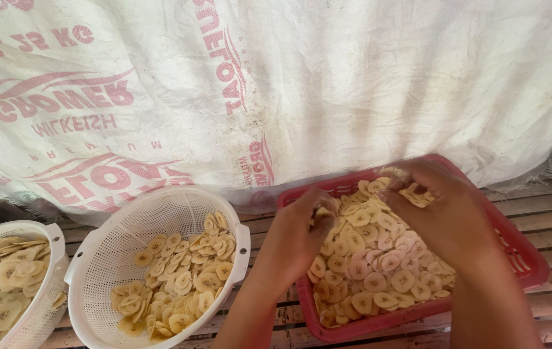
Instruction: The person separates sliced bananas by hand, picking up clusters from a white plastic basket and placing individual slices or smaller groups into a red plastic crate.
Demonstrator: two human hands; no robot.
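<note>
A red plastic basket [528, 258] lies on the slatted wooden surface, filled with pale round banana slices [370, 271]. My left hand [298, 236] hovers over the basket's left side, its fingers closed on a slice or two. Over the far right part of the basket, my right hand [447, 216] grips a stack of stuck-together slices [412, 187]. To the left stands a white perforated basket [111, 249] partly filled with separated slices [182, 274].
A second white perforated basket [46, 304] with larger slices sits at the far left edge. White woven sacking with red print [276, 84] hangs behind everything. Wooden slats [547, 210] extend to the right of the red basket.
</note>
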